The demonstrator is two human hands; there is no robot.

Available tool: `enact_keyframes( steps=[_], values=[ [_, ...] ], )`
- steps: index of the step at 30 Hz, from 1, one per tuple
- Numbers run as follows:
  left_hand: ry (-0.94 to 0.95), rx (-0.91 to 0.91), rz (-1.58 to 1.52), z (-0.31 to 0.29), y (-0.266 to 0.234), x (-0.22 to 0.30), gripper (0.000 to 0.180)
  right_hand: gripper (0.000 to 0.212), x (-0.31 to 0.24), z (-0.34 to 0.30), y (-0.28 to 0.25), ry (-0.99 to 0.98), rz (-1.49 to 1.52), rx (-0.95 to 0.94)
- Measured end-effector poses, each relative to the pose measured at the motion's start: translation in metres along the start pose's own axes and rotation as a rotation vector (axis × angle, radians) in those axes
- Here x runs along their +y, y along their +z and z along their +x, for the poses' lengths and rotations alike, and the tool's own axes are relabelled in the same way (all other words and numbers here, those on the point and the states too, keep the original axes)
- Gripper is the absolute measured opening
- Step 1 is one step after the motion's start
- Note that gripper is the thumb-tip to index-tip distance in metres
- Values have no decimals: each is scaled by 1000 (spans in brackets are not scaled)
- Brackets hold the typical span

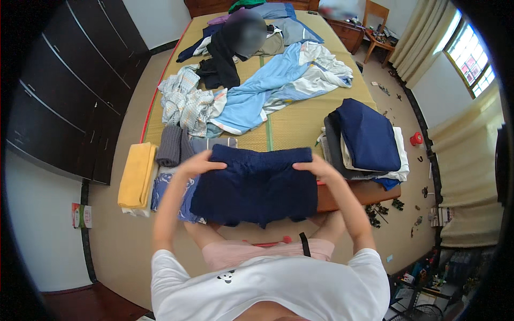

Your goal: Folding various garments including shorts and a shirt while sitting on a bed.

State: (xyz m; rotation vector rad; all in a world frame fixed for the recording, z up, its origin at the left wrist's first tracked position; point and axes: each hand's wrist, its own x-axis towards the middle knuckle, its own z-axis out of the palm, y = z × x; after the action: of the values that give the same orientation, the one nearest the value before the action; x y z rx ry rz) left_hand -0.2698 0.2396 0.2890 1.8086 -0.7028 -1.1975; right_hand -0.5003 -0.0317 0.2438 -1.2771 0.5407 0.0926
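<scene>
A pair of dark navy shorts point(256, 184) hangs spread out in front of me at the near edge of the bed point(292, 128). My left hand point(199, 162) grips the left end of its waistband. My right hand point(316, 166) grips the right end. Both hands hold the shorts up by the top edge, so the legs hang down over the bed's edge.
Folded pieces lie at the near left: a yellow cloth point(137, 175), a grey knit point(170, 145), a blue patterned item point(163, 187). A navy and white folded stack point(369, 138) sits at right. Loose clothes point(267, 85) cover the far bed. Dark wardrobe point(69, 85) at left.
</scene>
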Motion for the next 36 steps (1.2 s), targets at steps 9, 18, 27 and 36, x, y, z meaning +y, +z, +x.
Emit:
enact_keyframes(
  steps=[9,18,27,36],
  values=[
    [829,910,560,-63,-109,272,40,46,-299,-25,3,-865,-520,395],
    [969,957,422,-122,-28,240,31,50,-275,-133,33,-953,-821,677],
    [454,635,792,-36,118,-150,30,34,128,-68,10,-682,-1079,649],
    [315,587,916,-21,203,-175,63,55,233,-67,31,-456,-1305,633]
  ],
)
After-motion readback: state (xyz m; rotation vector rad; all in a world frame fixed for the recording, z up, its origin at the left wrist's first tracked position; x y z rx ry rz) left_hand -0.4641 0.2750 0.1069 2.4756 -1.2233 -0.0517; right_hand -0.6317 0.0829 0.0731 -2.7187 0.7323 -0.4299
